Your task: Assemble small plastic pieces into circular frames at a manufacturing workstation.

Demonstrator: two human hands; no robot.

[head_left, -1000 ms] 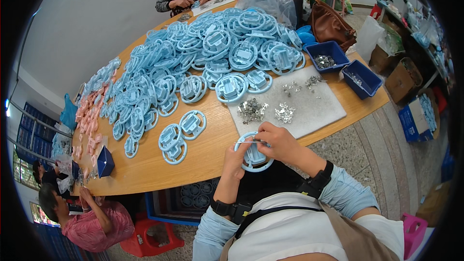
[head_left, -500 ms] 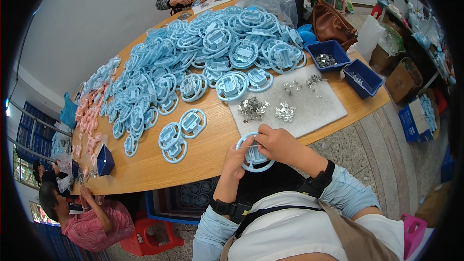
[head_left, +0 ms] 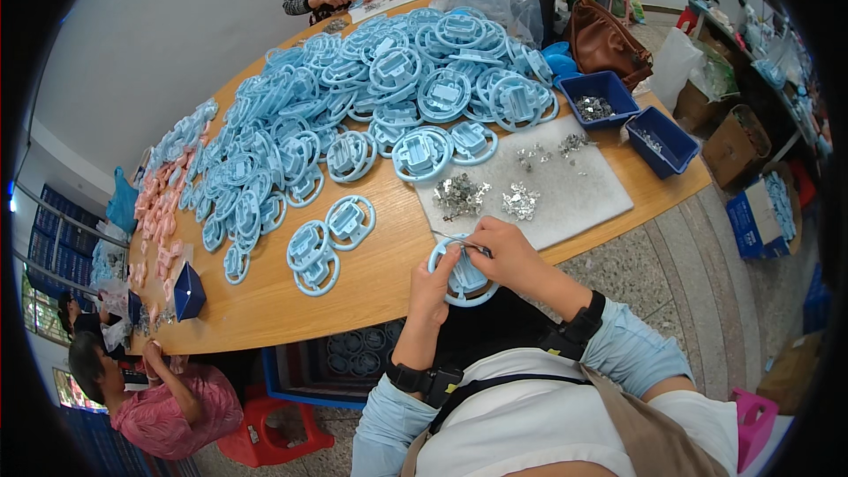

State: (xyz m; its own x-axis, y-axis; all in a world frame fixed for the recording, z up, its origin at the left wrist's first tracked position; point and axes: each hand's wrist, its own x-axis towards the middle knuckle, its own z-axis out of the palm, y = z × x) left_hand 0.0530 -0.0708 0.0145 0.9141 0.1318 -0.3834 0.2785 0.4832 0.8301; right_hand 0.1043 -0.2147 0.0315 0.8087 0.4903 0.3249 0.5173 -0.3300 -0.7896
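In front of my body, my left hand [head_left: 430,290] grips a light-blue plastic ring part [head_left: 465,287], shaped like a toy steering wheel, by its left side, thumb on top. My right hand [head_left: 505,252] is closed round a slim metal tool [head_left: 459,240] that looks like tweezers. Its thin end points left, above the ring's far edge. The right fingers cover part of the tool and of the ring. Just beyond my hands, small metal pieces [head_left: 519,201] lie in heaps on a pale mat [head_left: 574,203].
A large pile of blue ring parts [head_left: 300,124] covers the wooden table [head_left: 389,238], with pink parts [head_left: 159,203] farther left. Blue bins [head_left: 662,143] of metal pieces stand right, near a brown bag [head_left: 609,40]. Co-workers sit at the far side and lower left.
My right hand has turned the tool, whose thin end has swung up and away from low across the ring to beyond its far edge. The ring stays in my left hand.
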